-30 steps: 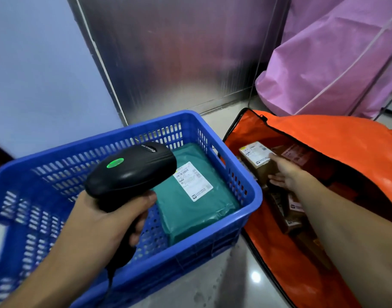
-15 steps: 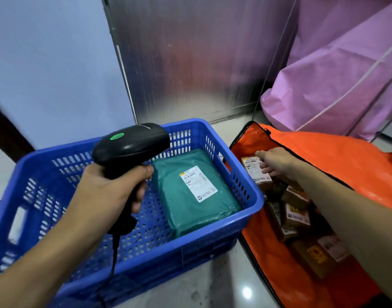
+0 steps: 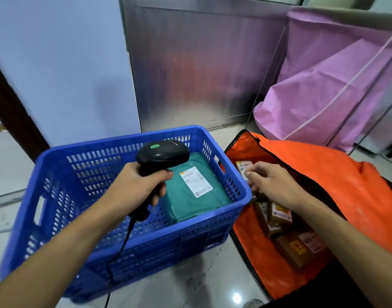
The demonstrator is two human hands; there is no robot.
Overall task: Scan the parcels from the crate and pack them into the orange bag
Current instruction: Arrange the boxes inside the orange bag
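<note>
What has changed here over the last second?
The right hand, which held a small labelled box inside the orange bag, has let it go; its fingers now spread open over the box. The left hand still grips the scanner over the blue crate, and the green parcel still lies inside it.

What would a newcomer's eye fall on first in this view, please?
Most likely the bright blue crate at centre left, with one teal parcel lying at its right end, and the left hand gripping a black barcode scanner above it. Next comes the open orange bag on the floor to the right, where the right hand reaches over small brown boxes.
</note>
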